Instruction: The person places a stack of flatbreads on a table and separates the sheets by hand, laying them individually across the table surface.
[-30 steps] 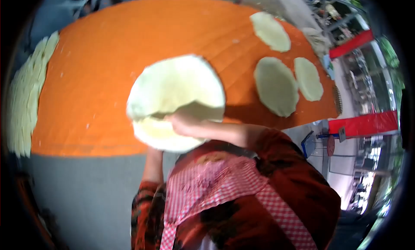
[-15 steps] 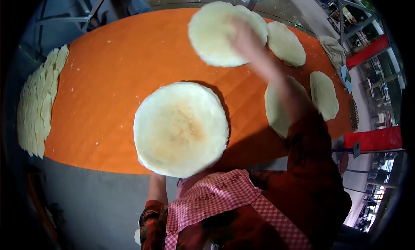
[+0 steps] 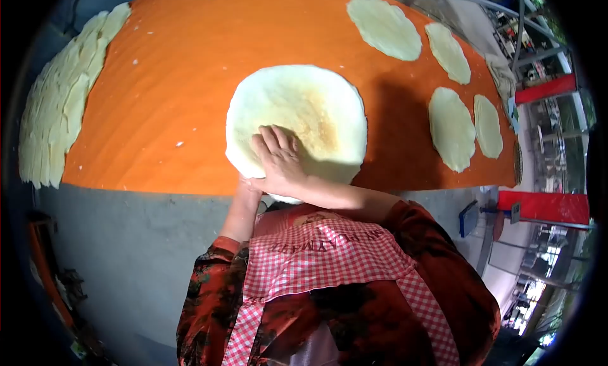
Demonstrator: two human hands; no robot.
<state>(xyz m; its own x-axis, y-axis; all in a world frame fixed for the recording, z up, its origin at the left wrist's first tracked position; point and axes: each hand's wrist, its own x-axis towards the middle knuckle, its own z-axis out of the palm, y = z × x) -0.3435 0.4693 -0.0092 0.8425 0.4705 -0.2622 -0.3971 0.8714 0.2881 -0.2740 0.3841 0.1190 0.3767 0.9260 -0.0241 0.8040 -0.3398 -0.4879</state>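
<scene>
1. Orange-covered counter [image 3: 190, 62] carries overlapping pale pieces [image 3: 69, 106] at its left end, and four smaller flatbreads [image 3: 453, 130] toward its right end.
2. At the near edge of the counter is the large round flatbread [image 3: 316, 106], partly beyond this edge.
3. Right grip [image 3: 283, 166] lies on its near-left part, with fingers a little apart, not clamped; the flatbread extends forward and rightward from it.
4. Left forearm [image 3: 239, 211] reaches the near rim; left grip is mostly hidden, so I cannot tell its state.
5. Being nearly round, the flatbread shows no clear long axis or pointing direction.
</scene>
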